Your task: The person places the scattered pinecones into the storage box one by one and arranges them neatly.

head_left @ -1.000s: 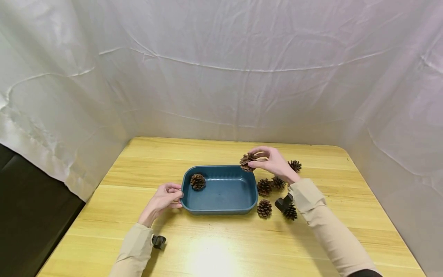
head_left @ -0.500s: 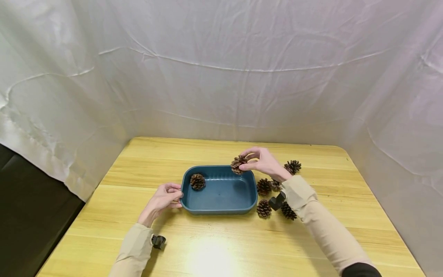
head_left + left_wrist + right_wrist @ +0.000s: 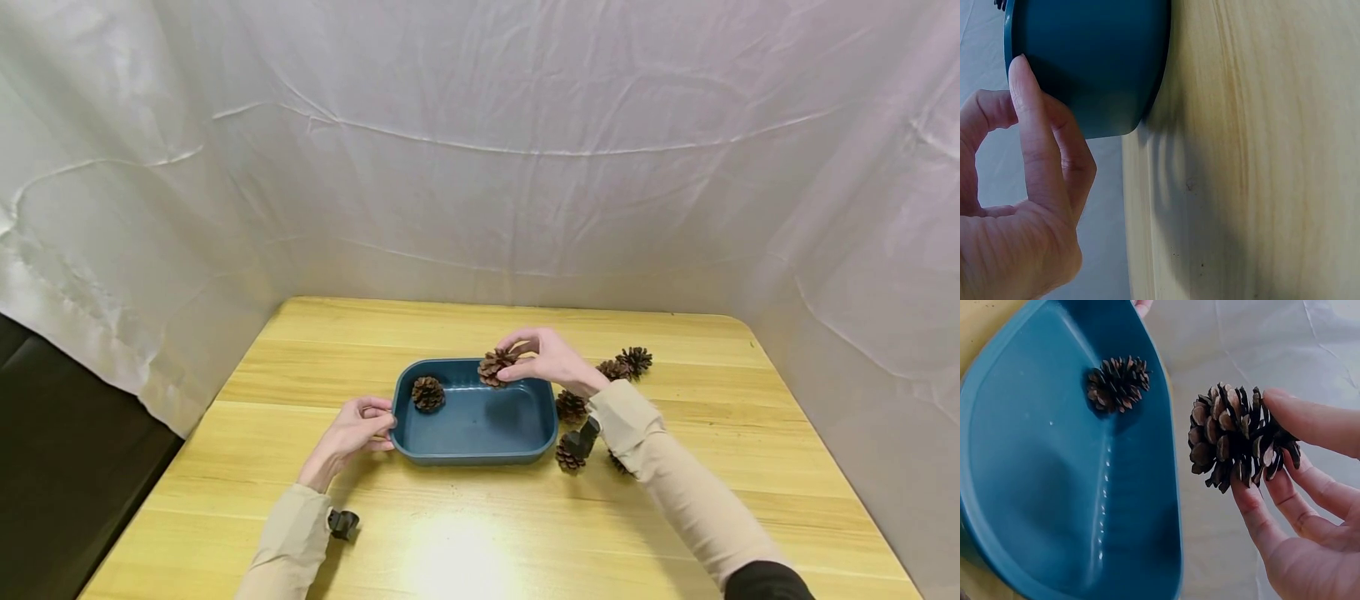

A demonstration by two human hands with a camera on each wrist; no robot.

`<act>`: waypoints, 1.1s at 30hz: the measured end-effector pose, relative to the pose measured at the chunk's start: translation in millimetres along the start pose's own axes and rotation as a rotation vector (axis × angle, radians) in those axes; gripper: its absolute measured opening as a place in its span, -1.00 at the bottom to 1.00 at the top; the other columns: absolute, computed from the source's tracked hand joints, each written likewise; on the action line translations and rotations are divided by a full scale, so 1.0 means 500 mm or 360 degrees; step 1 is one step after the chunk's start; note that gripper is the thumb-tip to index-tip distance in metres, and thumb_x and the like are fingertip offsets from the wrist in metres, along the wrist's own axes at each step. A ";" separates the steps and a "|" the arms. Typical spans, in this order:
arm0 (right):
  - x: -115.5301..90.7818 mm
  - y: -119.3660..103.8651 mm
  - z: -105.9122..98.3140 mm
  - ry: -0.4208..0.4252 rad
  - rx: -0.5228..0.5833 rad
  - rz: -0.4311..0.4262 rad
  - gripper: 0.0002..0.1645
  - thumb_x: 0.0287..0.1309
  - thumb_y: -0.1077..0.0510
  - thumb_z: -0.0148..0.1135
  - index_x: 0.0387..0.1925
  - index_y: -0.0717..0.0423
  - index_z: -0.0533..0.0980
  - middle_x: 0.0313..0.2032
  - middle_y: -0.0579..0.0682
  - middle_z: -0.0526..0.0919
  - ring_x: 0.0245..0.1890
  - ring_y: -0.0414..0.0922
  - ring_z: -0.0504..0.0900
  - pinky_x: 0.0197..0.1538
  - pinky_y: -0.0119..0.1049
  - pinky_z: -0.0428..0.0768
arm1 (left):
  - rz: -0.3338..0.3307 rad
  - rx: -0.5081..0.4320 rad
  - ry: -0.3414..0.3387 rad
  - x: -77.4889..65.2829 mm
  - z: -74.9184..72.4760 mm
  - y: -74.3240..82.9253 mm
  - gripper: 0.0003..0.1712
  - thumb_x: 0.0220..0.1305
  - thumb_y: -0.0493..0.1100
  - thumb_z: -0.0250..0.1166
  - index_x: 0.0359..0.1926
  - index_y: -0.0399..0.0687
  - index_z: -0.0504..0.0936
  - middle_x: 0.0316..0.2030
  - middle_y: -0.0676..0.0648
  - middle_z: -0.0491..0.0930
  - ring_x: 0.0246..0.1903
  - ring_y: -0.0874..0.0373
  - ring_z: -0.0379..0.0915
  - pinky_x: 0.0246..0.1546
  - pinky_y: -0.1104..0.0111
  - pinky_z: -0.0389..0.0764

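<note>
My right hand holds a brown pine cone between thumb and fingers, above the far side of a blue rectangular plastic tub. In the right wrist view the held pine cone is gripped at one end, its scales spread toward the tub. Another pine cone lies inside, in the far left corner. At the tub's left end, my left hand grips the rim. The left wrist view shows one fingertip against the tub's outer wall, with the other fingers bent behind.
Several loose pine cones lie right of the tub, among them one beside its wall, one nearer the front and one farther back. My right sleeve partly covers some. White cloth hangs behind the wooden table.
My right hand has carried the pine cone leftward, from the tub's far right corner to over its far middle, and slightly lower. The left hand and the tub have stayed in place.
</note>
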State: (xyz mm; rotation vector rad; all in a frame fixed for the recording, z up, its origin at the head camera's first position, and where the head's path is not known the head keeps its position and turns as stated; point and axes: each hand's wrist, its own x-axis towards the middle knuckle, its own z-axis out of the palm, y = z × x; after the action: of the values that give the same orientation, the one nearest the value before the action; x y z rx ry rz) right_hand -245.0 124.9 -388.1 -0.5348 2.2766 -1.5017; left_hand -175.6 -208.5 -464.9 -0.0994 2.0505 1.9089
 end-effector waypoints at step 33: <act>0.035 0.016 0.092 -0.0104 0.0038 0.0073 -0.58 0.11 0.20 0.47 0.04 0.13 0.63 -0.01 0.07 0.68 -0.03 -0.10 0.60 0.00 -0.25 0.70 | -0.0024 0.0019 -0.0002 -0.001 -0.001 0.001 -0.49 0.28 -0.38 0.16 0.19 -0.55 0.27 -0.33 0.02 0.54 -0.46 0.28 0.54 -0.43 0.50 0.76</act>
State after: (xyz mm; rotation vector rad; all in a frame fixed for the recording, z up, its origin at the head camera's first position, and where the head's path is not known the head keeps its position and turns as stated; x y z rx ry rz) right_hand -238.2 82.9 -413.8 -0.5138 2.2035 -1.4664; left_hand -175.2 -209.2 -464.3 -0.1109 2.0541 1.8873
